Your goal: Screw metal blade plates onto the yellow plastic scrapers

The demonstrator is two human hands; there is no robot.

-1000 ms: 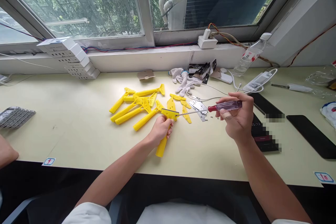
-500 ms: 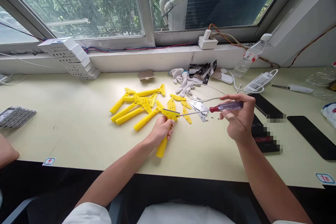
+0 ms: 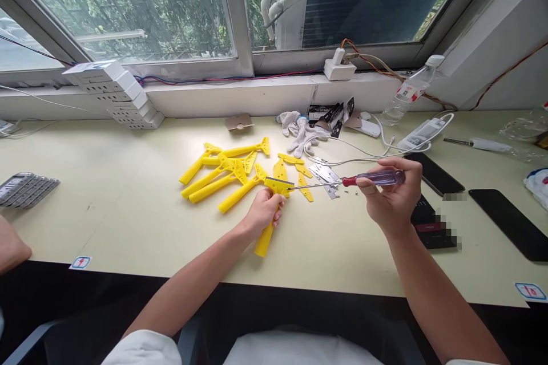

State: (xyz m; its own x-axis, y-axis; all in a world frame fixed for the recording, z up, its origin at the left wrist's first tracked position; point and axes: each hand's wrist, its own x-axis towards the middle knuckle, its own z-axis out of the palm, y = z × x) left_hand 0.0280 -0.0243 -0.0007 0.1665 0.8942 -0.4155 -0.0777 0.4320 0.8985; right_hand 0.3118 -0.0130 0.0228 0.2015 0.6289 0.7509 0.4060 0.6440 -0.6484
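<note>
My left hand (image 3: 264,212) is closed around the neck of a yellow scraper (image 3: 264,241), whose head carries a thin metal blade and points away from me. In my right hand (image 3: 396,194) is a screwdriver (image 3: 377,178) with a clear purplish handle and red collar, held level. Its tip meets the right side of the scraper head; the screw there is too small to make out. Several yellow scraper handles (image 3: 214,188) lie in a heap left of my left hand. Loose yellow plates (image 3: 305,187) and metal blades (image 3: 324,174) rest beyond the screwdriver shaft, with tiny screws (image 3: 356,193) nearby.
White gloves (image 3: 299,131), a charging cable and black packets (image 3: 327,114) lie at the back. Phones (image 3: 509,222) and a bottle (image 3: 411,91) are on the right. White boxes (image 3: 120,97) stand back left. Another person's arm (image 3: 12,245) rests at the left edge, near a calculator (image 3: 28,190).
The fingers of my right hand have shifted on the screwdriver handle, and the hand sits slightly further right. My left hand and the scraper stay in place.
</note>
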